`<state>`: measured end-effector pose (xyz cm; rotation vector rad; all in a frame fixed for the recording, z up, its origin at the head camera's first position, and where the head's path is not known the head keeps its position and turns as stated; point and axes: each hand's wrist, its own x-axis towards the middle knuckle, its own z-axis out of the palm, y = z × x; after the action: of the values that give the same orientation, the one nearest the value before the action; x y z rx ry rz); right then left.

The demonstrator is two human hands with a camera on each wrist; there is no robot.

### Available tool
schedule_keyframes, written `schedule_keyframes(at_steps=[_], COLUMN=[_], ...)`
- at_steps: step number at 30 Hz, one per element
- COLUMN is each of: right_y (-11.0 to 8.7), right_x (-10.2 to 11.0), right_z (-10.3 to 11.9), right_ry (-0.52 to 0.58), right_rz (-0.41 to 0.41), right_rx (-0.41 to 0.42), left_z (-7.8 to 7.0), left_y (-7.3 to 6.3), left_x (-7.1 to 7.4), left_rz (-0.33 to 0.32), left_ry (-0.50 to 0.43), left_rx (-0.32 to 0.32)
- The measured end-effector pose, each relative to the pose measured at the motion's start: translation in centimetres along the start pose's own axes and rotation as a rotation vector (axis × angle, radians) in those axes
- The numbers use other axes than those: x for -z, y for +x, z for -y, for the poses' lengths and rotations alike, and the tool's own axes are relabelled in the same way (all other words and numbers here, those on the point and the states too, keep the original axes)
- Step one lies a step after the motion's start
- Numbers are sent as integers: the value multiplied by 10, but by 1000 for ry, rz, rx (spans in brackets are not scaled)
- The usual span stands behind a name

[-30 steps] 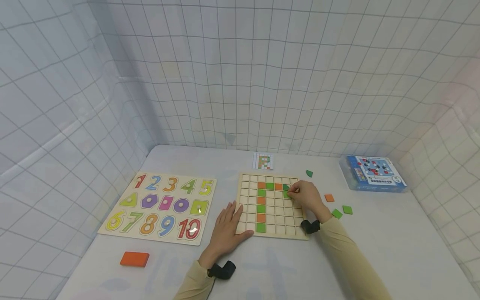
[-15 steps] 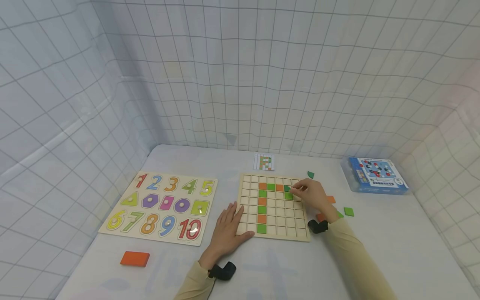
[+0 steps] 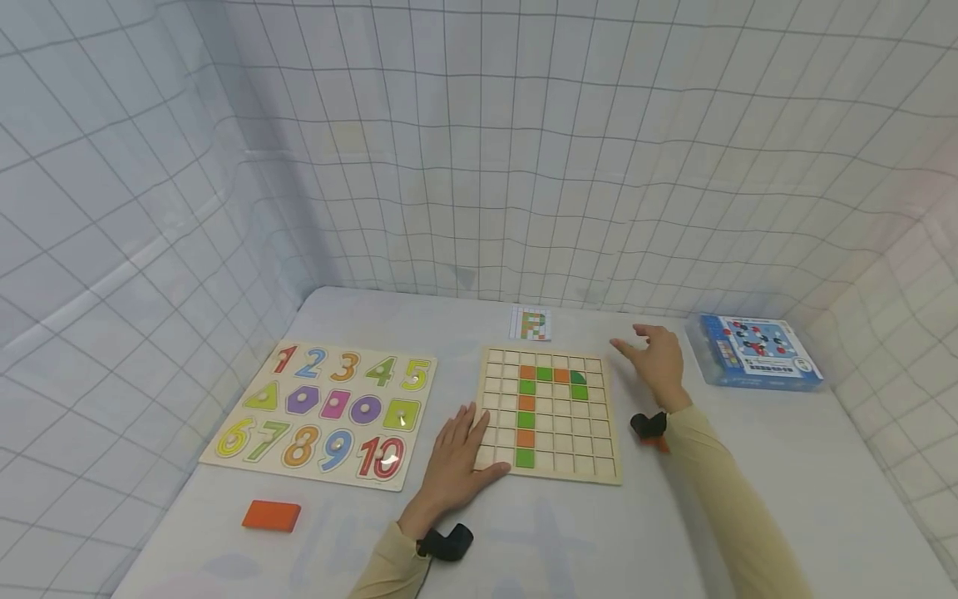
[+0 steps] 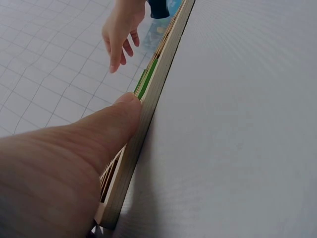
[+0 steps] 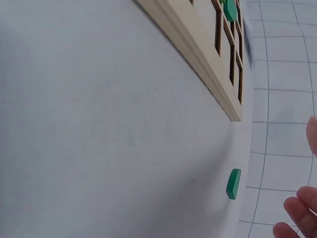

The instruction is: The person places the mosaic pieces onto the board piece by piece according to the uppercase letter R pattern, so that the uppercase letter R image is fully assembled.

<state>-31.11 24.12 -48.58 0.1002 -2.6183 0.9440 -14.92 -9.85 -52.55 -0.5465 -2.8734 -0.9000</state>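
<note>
My left hand rests on the left front corner of a wooden grid board, fingers spread. In the left wrist view, its thumb lies on the board's edge. Orange and green square tiles fill a column and part of a row. A dark green quarter-round tile sits at the row's right end, above a green square. Beyond the board's right side, my right hand hovers with thumb and fingers apart, holding nothing. Near it in the right wrist view lies a loose dark green piece, hidden in the head view.
A pattern card lies behind the board. A number and shape puzzle is at left, with an orange block in front. A blue box stands at back right. An orange tile shows partly under the right wrist.
My right hand has left the dark green tile on the board and moved right and back, its fingers parting. The left hand stays on the board.
</note>
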Motion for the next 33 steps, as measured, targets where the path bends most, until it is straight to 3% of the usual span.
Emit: schedule_keyframes(at_steps=[8, 21, 33], right_y=[10, 11, 10], right_x=[3, -3, -4], right_z=[-2, -2, 0], right_ry=[-114, -83, -87], right_rz=[50, 150, 181], right_rx=[-121, -243, -310], left_z=[0, 0, -1], left_y=[0, 0, 0], left_x=[0, 0, -1], left_rz=[4, 7, 6], left_ry=[-1, 0, -3], left_rx=[3, 8, 8])
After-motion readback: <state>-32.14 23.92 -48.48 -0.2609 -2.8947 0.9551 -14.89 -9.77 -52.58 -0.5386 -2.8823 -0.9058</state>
